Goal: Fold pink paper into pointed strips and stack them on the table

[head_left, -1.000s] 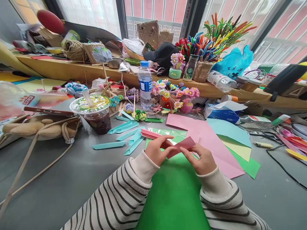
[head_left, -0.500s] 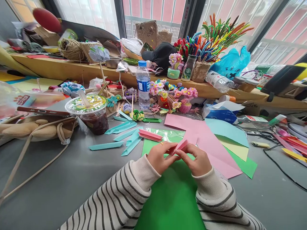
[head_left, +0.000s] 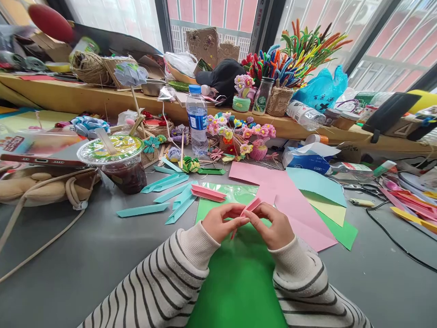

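My left hand [head_left: 220,223] and my right hand [head_left: 273,226] meet over a green paper sheet [head_left: 239,278], both pinching a small folded pink paper piece [head_left: 248,208] held edge-on between the fingertips. Most of the piece is hidden by my fingers. Just beyond my hands lies a finished pink folded strip [head_left: 208,193]. Several teal folded strips [head_left: 170,191] lie to the left of it. Large pink [head_left: 290,205], light blue and yellow-green sheets fan out to the right.
An iced drink cup with a lid [head_left: 118,161] stands at the left, and a water bottle [head_left: 196,119] behind the strips. Small paper-flower pots [head_left: 246,136], a tissue pack [head_left: 305,160], a beige bag [head_left: 41,187] and a black cable [head_left: 392,232] crowd the grey table [head_left: 85,255].
The pink piece, held out flat and wide a second ago, is now folded narrower and turned edge-on. My hands have come closer together, fingertips nearly touching.
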The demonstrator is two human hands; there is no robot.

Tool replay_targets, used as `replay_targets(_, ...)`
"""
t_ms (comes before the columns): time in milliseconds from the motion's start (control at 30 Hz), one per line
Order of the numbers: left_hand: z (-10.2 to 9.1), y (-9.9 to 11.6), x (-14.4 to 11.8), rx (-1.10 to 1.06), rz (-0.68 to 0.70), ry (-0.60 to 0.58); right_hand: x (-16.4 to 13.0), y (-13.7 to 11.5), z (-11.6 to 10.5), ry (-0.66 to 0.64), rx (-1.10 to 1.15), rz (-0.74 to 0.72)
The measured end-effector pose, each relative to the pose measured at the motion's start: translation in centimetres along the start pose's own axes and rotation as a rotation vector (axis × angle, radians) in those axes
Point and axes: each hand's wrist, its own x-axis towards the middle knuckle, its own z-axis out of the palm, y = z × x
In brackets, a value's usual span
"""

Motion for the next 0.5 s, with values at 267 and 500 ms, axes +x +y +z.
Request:
replay_targets(267,-0.18,-0.46,0.18,-0.112,-0.034,0.005,-0.07,0.35,0.12,-0.004,0.028,-0.014)
replay_targets(500,0.02,0.08,0.16,-0.248,-0.150,0.054,-0.07,0.07,-0.01,-0.010,0.029,-0.023)
